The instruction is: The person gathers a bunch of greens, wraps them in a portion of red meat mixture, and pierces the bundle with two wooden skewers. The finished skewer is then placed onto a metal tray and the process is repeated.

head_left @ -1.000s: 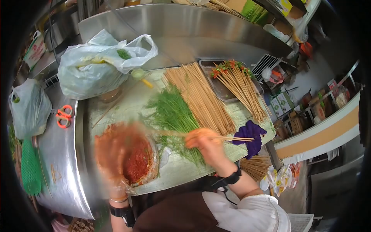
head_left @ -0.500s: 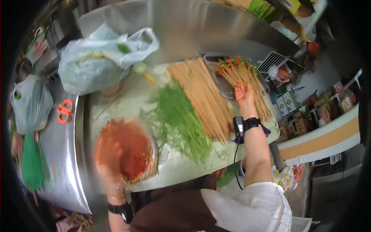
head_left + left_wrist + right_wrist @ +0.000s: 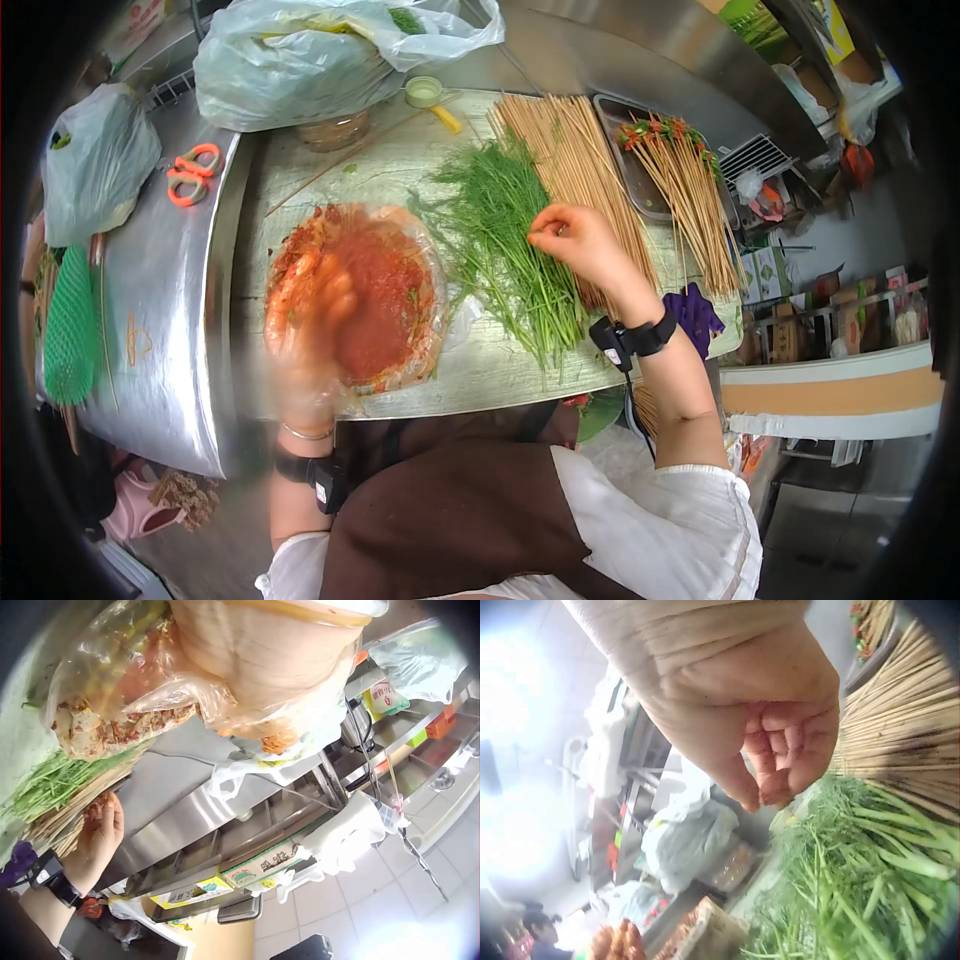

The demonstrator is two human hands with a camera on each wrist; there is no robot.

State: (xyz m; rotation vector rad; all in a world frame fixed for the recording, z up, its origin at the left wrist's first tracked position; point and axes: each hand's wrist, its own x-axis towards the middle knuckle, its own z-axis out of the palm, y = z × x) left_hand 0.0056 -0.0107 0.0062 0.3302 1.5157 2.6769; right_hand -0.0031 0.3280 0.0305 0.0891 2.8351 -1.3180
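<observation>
In the head view, my left hand (image 3: 315, 310), blurred and smeared red, is over a plastic-lined bowl (image 3: 432, 300) of red chopped mixture (image 3: 385, 315). Its orange-coated fingers (image 3: 619, 941) show beside the bowl in the right wrist view; I cannot tell whether they grip anything. My right hand (image 3: 580, 240) hovers over a heap of feathery green dill (image 3: 500, 220). Thumb and forefinger bend toward each other, with nothing visible between them. Under and beyond that hand lies a broad row of bare wooden skewers (image 3: 575, 150).
A dark tray (image 3: 605, 115) at the right bears skewers tipped with red and green pieces (image 3: 680, 165). Near them lies a purple cloth (image 3: 698, 315). Bulky plastic bags (image 3: 300, 75) stand at the back left. Orange-handled scissors (image 3: 193, 175) rest on the metal counter (image 3: 165, 330).
My right hand gripped a skewer beside the dill, went right to the tipped skewers, and is back over the dill without it. My left hand stays at the bowl. The head view has shifted.
</observation>
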